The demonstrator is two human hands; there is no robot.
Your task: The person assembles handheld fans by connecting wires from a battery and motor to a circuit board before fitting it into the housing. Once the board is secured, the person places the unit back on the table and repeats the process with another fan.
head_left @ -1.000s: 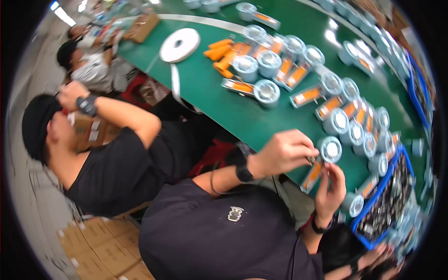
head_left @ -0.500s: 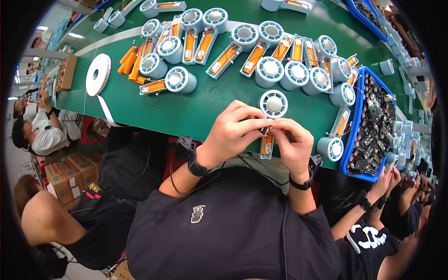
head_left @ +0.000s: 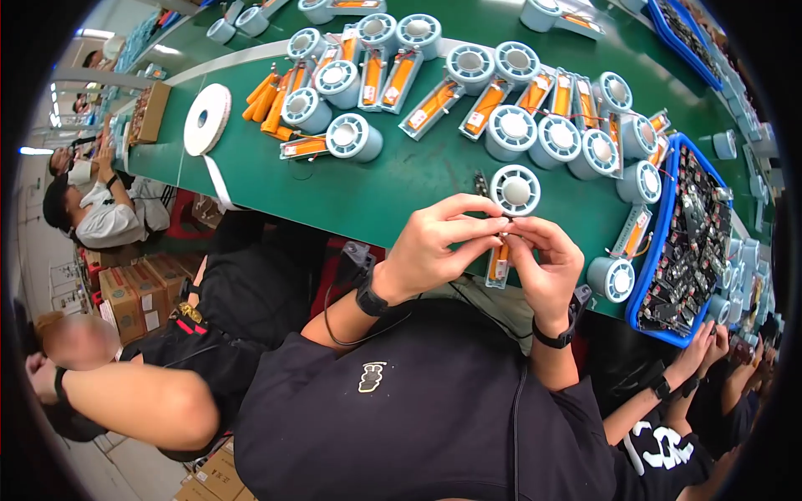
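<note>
Both my hands meet over a light-blue fan-shaped unit at the table's near edge. Its round slotted head (head_left: 515, 190) lies just beyond my fingertips. Its handle, with an orange battery (head_left: 499, 265) inside, shows between my hands. My left hand (head_left: 447, 246) is closed in a pinch, thumb against fingers. My right hand (head_left: 545, 260) pinches right beside it, the fingertips nearly touching. What they hold is tiny and mostly hidden; a dark speck and a pale bit show there. A small black circuit board (head_left: 481, 184) sits just left of the round head, beyond my left fingers.
Several similar units (head_left: 434, 108) lie across the green table (head_left: 284, 192). Loose orange batteries (head_left: 263, 98) and a white tape reel (head_left: 206, 119) are at left. A blue tray (head_left: 643, 275) of black circuit boards stands at right. Co-workers sit on both sides.
The view has shifted, so the table appears further right. A black piece that was at my fingertips now shows beside the round head. My fingers still pinch together; the co-worker at left has moved.
</note>
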